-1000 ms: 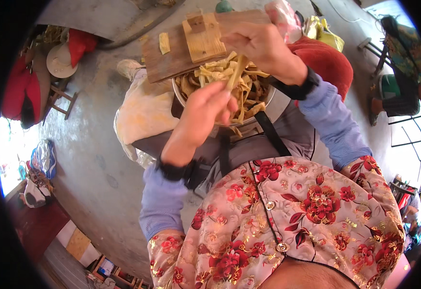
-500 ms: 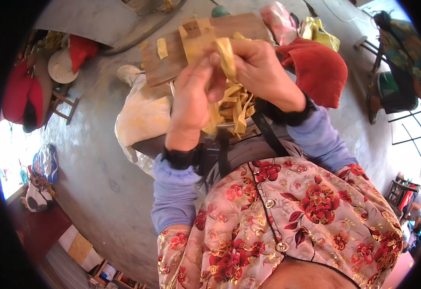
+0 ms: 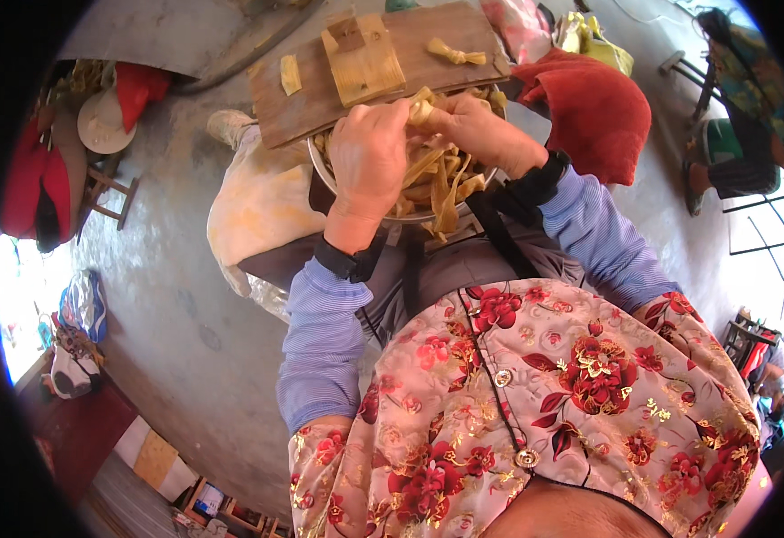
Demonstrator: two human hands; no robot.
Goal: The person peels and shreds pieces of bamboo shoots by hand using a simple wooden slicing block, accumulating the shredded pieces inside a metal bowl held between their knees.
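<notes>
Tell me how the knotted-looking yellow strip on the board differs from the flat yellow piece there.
The knotted-looking strip is bunched and uneven; the flat piece is roughly rectangular. The strip lies crosswise near the right end of the board; the flat piece points away from the person, near the left end. Both are yellowish.

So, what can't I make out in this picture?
In the head view:
Yellow strip: partly hidden by the left hand and right hand gripping it.
Bowl: far rim partly beneath the wooden board; bottom buried under yellow pieces.
Green object: cut off by the top edge.
Lower-left shelf items: too small to identify.
</notes>
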